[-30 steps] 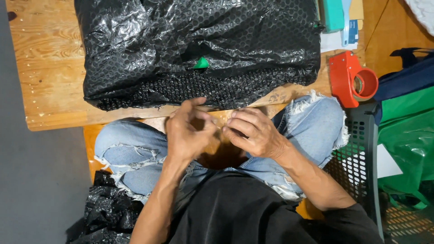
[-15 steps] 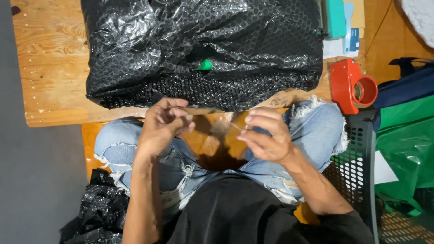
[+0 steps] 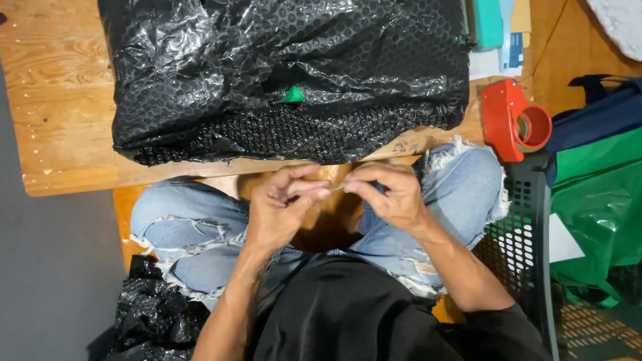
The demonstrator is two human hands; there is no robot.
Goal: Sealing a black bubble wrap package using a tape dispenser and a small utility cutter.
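Black bubble-wrap parcel (image 3: 287,73) on table (image 3: 53,100), red tape dispenser (image 3: 511,120) right | hands (image 3: 338,197) now closer, pinching something too small to tell

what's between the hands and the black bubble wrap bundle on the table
Nothing visible. The left hand and right hand meet above the lap, pinching something small; only the bare table edge separates them from the black bubble wrap bundle.

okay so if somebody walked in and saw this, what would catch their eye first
The big parcel wrapped in black bubble wrap fills the wooden table at top. Below it, over the lap, the left hand and right hand meet fingertip to fingertip, pinching something too small to identify. A red tape dispenser sits at the table's right edge.
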